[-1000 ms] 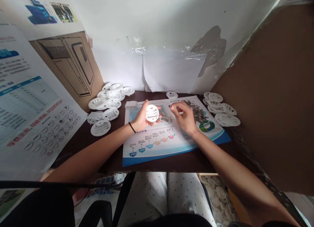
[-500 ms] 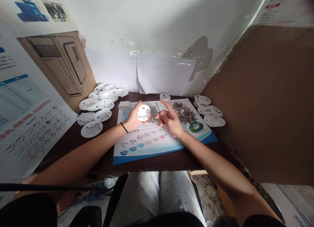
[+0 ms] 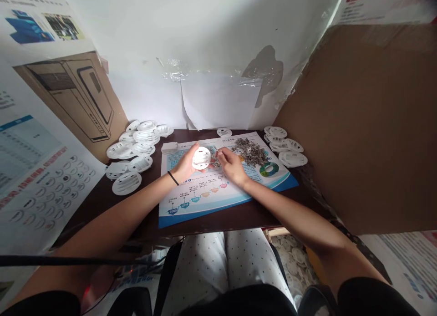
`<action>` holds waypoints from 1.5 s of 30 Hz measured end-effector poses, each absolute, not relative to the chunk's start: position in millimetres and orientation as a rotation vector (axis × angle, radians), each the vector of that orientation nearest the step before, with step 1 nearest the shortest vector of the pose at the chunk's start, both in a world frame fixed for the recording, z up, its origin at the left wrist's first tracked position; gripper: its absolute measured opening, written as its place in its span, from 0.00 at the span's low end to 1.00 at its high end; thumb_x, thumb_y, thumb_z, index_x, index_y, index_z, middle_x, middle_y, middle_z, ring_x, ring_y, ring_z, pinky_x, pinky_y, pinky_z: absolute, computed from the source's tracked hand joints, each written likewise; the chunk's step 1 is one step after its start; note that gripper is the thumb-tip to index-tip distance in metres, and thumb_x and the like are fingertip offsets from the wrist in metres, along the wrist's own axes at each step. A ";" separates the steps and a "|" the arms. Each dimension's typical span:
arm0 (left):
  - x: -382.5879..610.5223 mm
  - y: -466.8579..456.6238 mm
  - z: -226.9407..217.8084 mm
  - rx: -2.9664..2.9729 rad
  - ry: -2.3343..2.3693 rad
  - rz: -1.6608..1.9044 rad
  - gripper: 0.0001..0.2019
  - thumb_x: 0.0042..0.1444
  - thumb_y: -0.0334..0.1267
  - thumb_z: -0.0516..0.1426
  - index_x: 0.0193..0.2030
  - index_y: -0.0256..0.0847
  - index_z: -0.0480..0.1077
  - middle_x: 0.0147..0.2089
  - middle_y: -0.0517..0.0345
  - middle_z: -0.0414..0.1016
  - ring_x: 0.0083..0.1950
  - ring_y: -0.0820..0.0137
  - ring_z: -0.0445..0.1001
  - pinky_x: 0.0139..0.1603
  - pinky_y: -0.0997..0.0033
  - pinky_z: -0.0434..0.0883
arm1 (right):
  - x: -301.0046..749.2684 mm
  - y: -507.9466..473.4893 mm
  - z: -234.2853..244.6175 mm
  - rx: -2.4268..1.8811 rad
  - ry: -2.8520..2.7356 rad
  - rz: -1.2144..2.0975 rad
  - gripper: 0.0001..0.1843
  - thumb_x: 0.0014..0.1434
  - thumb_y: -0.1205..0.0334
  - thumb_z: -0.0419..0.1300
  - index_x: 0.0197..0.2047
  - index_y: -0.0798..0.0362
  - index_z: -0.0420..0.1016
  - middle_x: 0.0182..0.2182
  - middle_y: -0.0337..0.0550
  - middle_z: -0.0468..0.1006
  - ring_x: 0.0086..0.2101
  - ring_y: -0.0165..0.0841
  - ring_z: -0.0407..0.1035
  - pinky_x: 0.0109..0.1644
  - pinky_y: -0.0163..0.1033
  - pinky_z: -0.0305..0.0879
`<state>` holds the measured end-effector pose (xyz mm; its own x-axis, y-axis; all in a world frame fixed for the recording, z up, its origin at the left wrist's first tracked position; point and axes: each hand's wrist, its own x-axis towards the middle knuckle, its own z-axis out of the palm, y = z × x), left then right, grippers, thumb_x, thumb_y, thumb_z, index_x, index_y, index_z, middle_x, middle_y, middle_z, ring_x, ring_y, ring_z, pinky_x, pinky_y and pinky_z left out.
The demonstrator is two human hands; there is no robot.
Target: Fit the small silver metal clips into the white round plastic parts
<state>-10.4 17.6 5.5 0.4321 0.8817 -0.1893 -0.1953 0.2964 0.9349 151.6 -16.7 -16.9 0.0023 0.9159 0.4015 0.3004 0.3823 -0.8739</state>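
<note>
My left hand (image 3: 186, 167), with a black band at the wrist, holds a round white plastic disc (image 3: 201, 158) by its edge. Slots and raised ribs show on the face turned toward me. Just right of the disc, my right hand (image 3: 232, 165) is closed in a pinch on a thin metal tool (image 3: 215, 149); its tip points up and left, and its exact kind is too small to make out. Beyond the right hand lies a heap of small metal parts (image 3: 251, 153) on a printed paper sheet (image 3: 205, 204). A few more small parts are partly hidden behind my hands.
Several white discs (image 3: 127, 183) are piled on the dark table (image 3: 143, 211) at left, others (image 3: 292, 159) at right. A single disc (image 3: 224, 132) sits at the back. Cardboard (image 3: 362, 124) and a white wall (image 3: 205, 33) enclose the table. Below it, more discs (image 3: 295, 261) fill a container.
My right hand has closed its outstretched index finger into a pinch on the tool and moved slightly left, nearer the disc. My left hand still holds the disc. The camera view has shifted.
</note>
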 end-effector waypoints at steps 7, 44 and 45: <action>-11.1 21.2 3.8 1.018 0.887 0.867 0.23 0.63 0.55 0.46 0.42 0.36 0.71 0.33 0.48 0.79 0.28 0.65 0.78 0.23 0.72 0.71 | 151.3 -17.0 -17.9 -1.283 -1.616 0.679 0.18 0.59 0.55 0.53 0.36 0.58 0.79 0.21 0.37 0.71 0.23 0.27 0.59 0.31 0.34 0.55; -1.0 -3.2 7.6 1.422 1.030 0.936 0.21 0.59 0.51 0.50 0.43 0.34 0.72 0.32 0.51 0.75 0.28 0.68 0.75 0.19 0.74 0.70 | 143.4 -28.0 -17.5 -1.429 -1.844 0.353 0.14 0.60 0.65 0.49 0.32 0.53 0.77 0.20 0.40 0.73 0.21 0.29 0.60 0.31 0.35 0.54; -1.2 -2.7 6.9 1.417 1.026 0.943 0.21 0.59 0.50 0.49 0.43 0.34 0.72 0.33 0.51 0.75 0.28 0.68 0.74 0.18 0.74 0.69 | 143.9 -28.4 -17.6 -1.403 -1.840 0.362 0.15 0.60 0.65 0.49 0.32 0.53 0.77 0.20 0.40 0.73 0.21 0.28 0.60 0.32 0.35 0.55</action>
<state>-1.2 -2.7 6.9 0.3092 0.9510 0.0026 0.0833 -0.0298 0.9961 143.9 -28.4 -17.6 -0.0877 0.9096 0.4062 0.6877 0.3502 -0.6359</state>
